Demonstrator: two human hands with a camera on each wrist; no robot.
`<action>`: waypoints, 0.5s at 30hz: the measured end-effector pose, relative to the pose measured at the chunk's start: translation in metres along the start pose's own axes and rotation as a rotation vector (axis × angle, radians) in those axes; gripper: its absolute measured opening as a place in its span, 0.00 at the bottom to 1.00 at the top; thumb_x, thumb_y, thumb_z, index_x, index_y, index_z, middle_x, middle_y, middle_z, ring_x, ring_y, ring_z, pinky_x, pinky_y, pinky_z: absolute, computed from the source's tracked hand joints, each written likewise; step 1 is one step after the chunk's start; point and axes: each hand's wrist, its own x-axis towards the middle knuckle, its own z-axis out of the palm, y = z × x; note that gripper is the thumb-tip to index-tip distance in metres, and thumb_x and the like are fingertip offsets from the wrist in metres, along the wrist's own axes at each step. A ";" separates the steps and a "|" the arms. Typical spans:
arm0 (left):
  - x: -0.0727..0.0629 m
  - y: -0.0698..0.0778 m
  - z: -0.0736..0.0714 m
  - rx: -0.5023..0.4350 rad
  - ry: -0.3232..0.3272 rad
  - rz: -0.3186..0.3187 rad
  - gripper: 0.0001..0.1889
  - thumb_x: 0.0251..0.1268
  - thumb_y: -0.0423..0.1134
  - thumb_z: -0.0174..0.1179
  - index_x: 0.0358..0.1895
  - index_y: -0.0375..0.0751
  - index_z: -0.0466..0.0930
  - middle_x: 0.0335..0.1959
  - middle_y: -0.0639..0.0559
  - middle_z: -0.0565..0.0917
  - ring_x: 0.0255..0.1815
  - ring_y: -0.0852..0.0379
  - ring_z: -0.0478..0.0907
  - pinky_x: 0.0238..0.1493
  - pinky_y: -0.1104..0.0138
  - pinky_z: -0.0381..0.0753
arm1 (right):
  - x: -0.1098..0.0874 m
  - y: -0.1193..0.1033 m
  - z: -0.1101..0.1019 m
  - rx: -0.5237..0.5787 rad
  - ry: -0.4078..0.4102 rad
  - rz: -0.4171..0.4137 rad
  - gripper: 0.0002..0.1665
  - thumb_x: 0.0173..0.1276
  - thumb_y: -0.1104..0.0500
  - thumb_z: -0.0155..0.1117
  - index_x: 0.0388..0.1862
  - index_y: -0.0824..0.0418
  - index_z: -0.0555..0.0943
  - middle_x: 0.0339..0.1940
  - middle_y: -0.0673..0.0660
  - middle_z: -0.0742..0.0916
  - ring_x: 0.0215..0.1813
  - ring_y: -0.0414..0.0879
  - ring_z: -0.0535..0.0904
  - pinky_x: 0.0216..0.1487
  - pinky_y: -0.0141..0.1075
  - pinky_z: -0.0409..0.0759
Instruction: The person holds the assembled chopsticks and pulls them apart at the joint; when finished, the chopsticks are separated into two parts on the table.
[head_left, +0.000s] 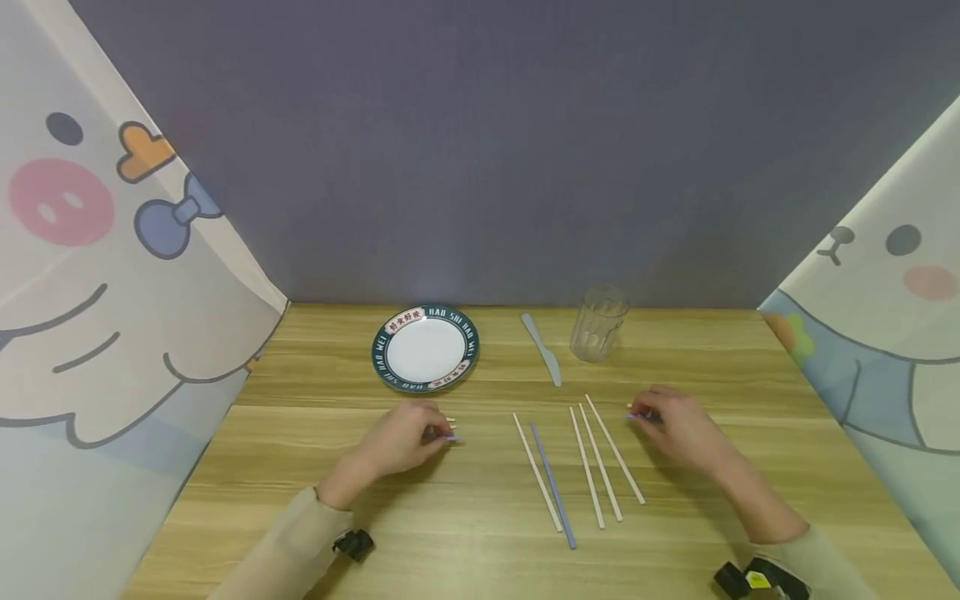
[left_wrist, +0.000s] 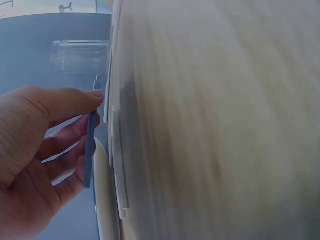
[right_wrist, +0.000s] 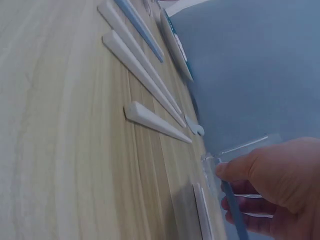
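My left hand (head_left: 405,435) is below the plate and pinches a blue chopstick (left_wrist: 90,145) between thumb and fingers. White chopsticks (left_wrist: 119,170) lie on the table just under that hand, mostly hidden by it in the head view. Over on the right, my right hand (head_left: 681,423) pinches another blue chopstick (right_wrist: 234,205), its thumb on top. Beneath it a pair of white chopsticks (right_wrist: 202,212) lies on the wood. Between the hands are a third blue chopstick (head_left: 552,483) with a white chopstick (head_left: 537,472) beside it, and three white chopsticks (head_left: 600,462) grouped further right.
A white plate (head_left: 425,350) with a dark green lettered rim stands at the back left of the wooden table (head_left: 480,533). A table knife (head_left: 542,348) and a clear glass (head_left: 598,325) are at the back right. A grey panel (head_left: 480,150) rises behind.
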 end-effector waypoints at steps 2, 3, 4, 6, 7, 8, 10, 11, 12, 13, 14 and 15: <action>0.000 0.000 0.000 0.018 -0.014 0.002 0.03 0.62 0.33 0.75 0.36 0.45 0.92 0.34 0.56 0.88 0.31 0.66 0.79 0.34 0.75 0.81 | 0.000 0.001 0.000 0.000 -0.023 0.015 0.08 0.63 0.67 0.78 0.35 0.56 0.87 0.32 0.44 0.86 0.34 0.37 0.81 0.34 0.33 0.84; 0.000 -0.001 0.000 0.028 -0.019 0.002 0.03 0.62 0.33 0.75 0.36 0.46 0.92 0.34 0.57 0.88 0.32 0.65 0.80 0.35 0.74 0.82 | 0.000 0.001 0.000 0.003 -0.041 0.027 0.08 0.64 0.66 0.78 0.35 0.55 0.87 0.32 0.44 0.86 0.34 0.36 0.80 0.34 0.33 0.83; -0.001 -0.001 0.000 0.040 -0.024 0.001 0.03 0.62 0.34 0.75 0.36 0.46 0.92 0.34 0.57 0.89 0.33 0.64 0.81 0.36 0.72 0.83 | 0.000 0.001 -0.001 0.002 -0.057 0.037 0.08 0.64 0.66 0.78 0.34 0.55 0.87 0.31 0.44 0.86 0.33 0.36 0.80 0.35 0.33 0.83; -0.001 -0.002 -0.001 0.059 -0.033 0.003 0.03 0.62 0.34 0.75 0.35 0.47 0.92 0.34 0.57 0.89 0.35 0.63 0.83 0.40 0.69 0.86 | 0.000 0.001 -0.001 -0.002 -0.087 0.051 0.07 0.65 0.65 0.78 0.34 0.54 0.87 0.31 0.44 0.86 0.34 0.36 0.81 0.35 0.33 0.84; -0.001 -0.003 -0.001 0.072 -0.036 0.003 0.03 0.62 0.34 0.76 0.35 0.47 0.92 0.34 0.58 0.89 0.36 0.63 0.84 0.42 0.68 0.87 | -0.001 0.001 -0.001 -0.003 -0.097 0.054 0.08 0.65 0.65 0.78 0.34 0.54 0.87 0.31 0.43 0.87 0.34 0.37 0.81 0.36 0.34 0.84; -0.001 -0.004 -0.001 0.079 -0.041 0.003 0.04 0.61 0.34 0.76 0.35 0.48 0.92 0.34 0.58 0.89 0.36 0.63 0.84 0.43 0.67 0.87 | -0.001 0.001 -0.001 -0.006 -0.104 0.056 0.08 0.64 0.65 0.78 0.33 0.53 0.87 0.31 0.43 0.87 0.34 0.37 0.82 0.37 0.35 0.85; -0.001 -0.006 -0.002 0.095 -0.056 -0.005 0.04 0.61 0.34 0.76 0.34 0.48 0.92 0.33 0.59 0.89 0.36 0.63 0.84 0.43 0.66 0.87 | -0.002 0.002 0.000 -0.014 -0.110 0.053 0.09 0.64 0.65 0.79 0.33 0.52 0.87 0.31 0.43 0.87 0.34 0.38 0.83 0.38 0.36 0.86; -0.002 -0.008 -0.002 0.101 -0.065 -0.009 0.04 0.61 0.34 0.76 0.34 0.48 0.92 0.33 0.59 0.89 0.36 0.63 0.83 0.43 0.66 0.87 | -0.002 0.003 0.000 -0.015 -0.112 0.049 0.09 0.64 0.65 0.79 0.33 0.53 0.87 0.31 0.43 0.87 0.34 0.38 0.84 0.38 0.37 0.86; -0.002 -0.009 -0.003 0.106 -0.074 -0.017 0.04 0.61 0.35 0.76 0.34 0.49 0.92 0.33 0.60 0.89 0.36 0.63 0.83 0.43 0.66 0.87 | -0.003 0.003 0.001 -0.017 -0.116 0.046 0.09 0.64 0.65 0.79 0.33 0.52 0.87 0.31 0.43 0.87 0.34 0.38 0.84 0.38 0.37 0.86; -0.001 -0.010 -0.003 0.105 -0.082 -0.019 0.04 0.61 0.35 0.76 0.34 0.49 0.92 0.33 0.59 0.89 0.36 0.63 0.83 0.43 0.66 0.87 | -0.003 0.004 0.001 -0.018 -0.117 0.041 0.09 0.64 0.65 0.79 0.33 0.52 0.87 0.31 0.43 0.87 0.34 0.38 0.84 0.38 0.37 0.86; -0.001 -0.011 -0.004 0.104 -0.090 -0.021 0.04 0.61 0.35 0.76 0.34 0.49 0.92 0.33 0.59 0.90 0.35 0.63 0.83 0.42 0.67 0.87 | -0.003 0.005 0.001 -0.020 -0.117 0.036 0.09 0.63 0.65 0.79 0.33 0.52 0.87 0.31 0.43 0.87 0.34 0.38 0.84 0.38 0.38 0.86; 0.000 -0.012 -0.005 0.106 -0.097 -0.026 0.04 0.61 0.35 0.76 0.34 0.49 0.91 0.33 0.59 0.90 0.35 0.63 0.83 0.42 0.67 0.86 | -0.004 0.006 0.002 -0.020 -0.117 0.032 0.09 0.63 0.65 0.79 0.33 0.52 0.87 0.31 0.43 0.86 0.34 0.38 0.83 0.38 0.37 0.86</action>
